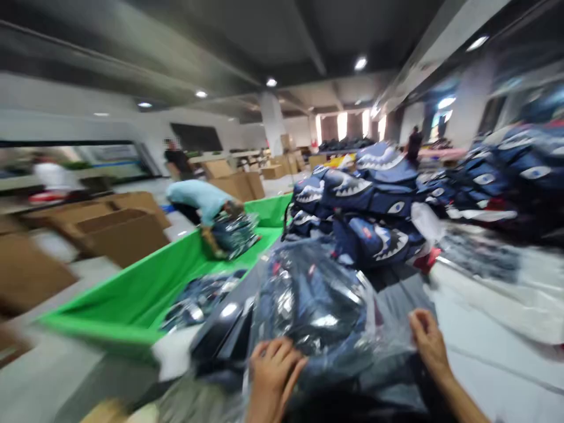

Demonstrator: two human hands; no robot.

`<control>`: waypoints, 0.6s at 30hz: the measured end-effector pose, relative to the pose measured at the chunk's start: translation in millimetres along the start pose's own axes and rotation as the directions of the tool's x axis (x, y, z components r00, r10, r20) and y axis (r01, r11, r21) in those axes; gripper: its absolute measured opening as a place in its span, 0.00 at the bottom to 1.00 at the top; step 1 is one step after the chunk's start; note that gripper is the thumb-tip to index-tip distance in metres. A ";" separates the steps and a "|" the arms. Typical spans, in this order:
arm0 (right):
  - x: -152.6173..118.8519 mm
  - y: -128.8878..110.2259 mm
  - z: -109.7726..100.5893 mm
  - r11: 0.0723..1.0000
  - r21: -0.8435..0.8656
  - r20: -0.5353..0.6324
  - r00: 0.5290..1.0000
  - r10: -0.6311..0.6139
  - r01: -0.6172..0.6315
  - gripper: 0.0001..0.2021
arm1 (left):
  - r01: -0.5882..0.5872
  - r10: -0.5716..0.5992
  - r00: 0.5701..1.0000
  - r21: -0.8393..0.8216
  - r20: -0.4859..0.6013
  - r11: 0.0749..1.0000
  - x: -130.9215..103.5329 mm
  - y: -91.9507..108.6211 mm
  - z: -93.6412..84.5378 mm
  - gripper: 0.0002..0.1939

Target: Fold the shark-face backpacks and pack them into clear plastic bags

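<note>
At the near edge of the table, a dark blue backpack in a clear plastic bag is pressed under the left hand, fingers spread flat, while its plastic is pinched by the right hand. Behind it, unbagged shark-print backpacks are heaped, and beside a green bin a person in a light blue shirt is bent over more bagged packs.

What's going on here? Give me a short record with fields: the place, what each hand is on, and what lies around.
Place: large indoor hall with concrete columns
Left hand: flat on a plastic-wrapped blue bag
Right hand: gripping the plastic wrap at the bag's right edge
Behind the bag: pile of blue shark-print backpacks
Left side: green bin holding more wrapped bags
Nearby: person in a light blue top bending over the bin; cardboard boxes
Image: motion-blurred
</note>
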State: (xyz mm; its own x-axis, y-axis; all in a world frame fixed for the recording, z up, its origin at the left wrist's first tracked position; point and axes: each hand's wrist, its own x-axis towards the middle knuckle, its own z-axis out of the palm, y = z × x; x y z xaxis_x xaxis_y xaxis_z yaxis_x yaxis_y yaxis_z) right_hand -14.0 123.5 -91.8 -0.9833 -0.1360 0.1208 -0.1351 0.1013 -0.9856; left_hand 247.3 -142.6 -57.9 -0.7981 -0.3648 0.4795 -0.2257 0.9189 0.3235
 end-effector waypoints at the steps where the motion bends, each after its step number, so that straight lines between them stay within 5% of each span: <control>1: 2.1 -3.2 -0.2 0.999 -0.005 0.012 0.999 0.033 -0.033 0.27 | 0.038 -0.032 0.995 -0.064 0.091 0.997 5.4 2.0 -1.3 0.09; 4: 13.3 1.1 3.8 0.991 -0.122 0.006 0.998 0.061 -0.060 0.28 | 0.238 -0.166 0.930 -0.192 0.329 0.952 22.8 -1.3 -0.3 0.12; 9: 26.0 13.7 9.1 0.950 -0.311 0.122 0.990 0.066 -0.025 0.28 | 0.311 -0.186 0.886 -0.247 0.424 0.918 32.6 -9.6 9.2 0.15; 13: 24.9 4.9 8.6 0.920 -0.388 0.114 0.988 0.100 -0.049 0.27 | 0.215 -0.154 0.945 -0.194 0.287 0.957 19.4 -6.8 16.9 0.17; 18: 20.6 -8.7 5.7 0.867 -0.493 0.076 0.997 -0.032 0.066 0.29 | -0.065 0.062 0.998 -0.106 -0.030 0.992 2.1 -2.2 19.8 0.17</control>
State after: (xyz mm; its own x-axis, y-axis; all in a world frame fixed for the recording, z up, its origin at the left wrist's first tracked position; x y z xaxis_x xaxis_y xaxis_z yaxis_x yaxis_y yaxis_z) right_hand -32.4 114.2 -81.4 -0.9663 -0.2138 0.1432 -0.2418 0.5650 -0.7889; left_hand 235.1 -142.4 -73.8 -0.7934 -0.3115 0.5230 -0.1127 0.9195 0.3767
